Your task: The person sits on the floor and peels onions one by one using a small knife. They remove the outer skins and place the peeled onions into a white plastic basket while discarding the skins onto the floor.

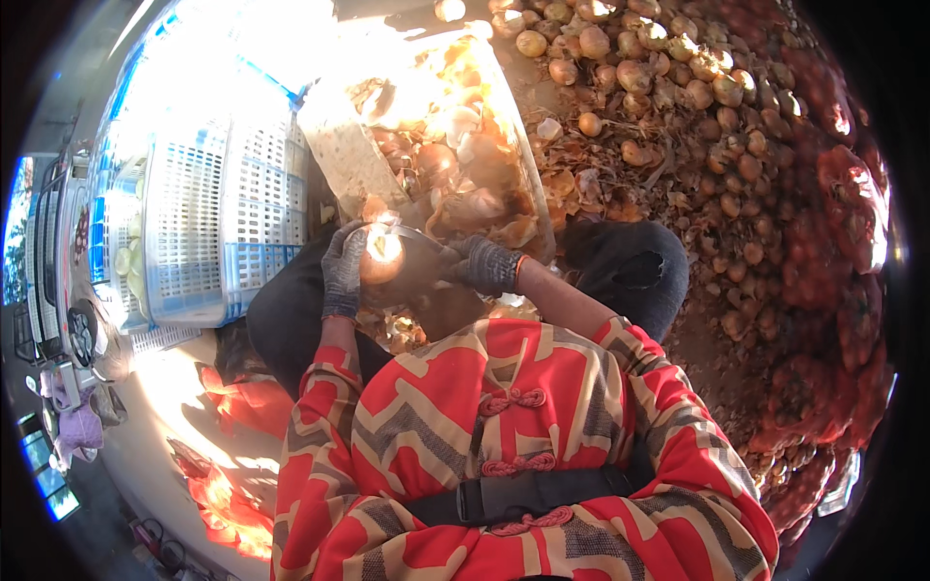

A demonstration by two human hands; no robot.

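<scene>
My left hand (344,266), in a grey knit glove, grips an onion (381,256) whose top shows a pale cut or peeled patch. A knife's blade (416,235) reaches across to the top of that onion. Its handle is hidden in my gloved right hand (488,266), which is closed around it. Just beyond my hands stands a box (529,168) holding onions and loose skins, with a worn board (354,156) at its left side. Bright sunlight washes out the far part of the box.
White and blue plastic crates (185,225) stand at the left, one with pale peeled onions (131,260). A large heap of onions (633,76) and dry skins spreads at the right, beside red mesh sacks (846,207). Red mesh (227,508) lies on the floor at lower left.
</scene>
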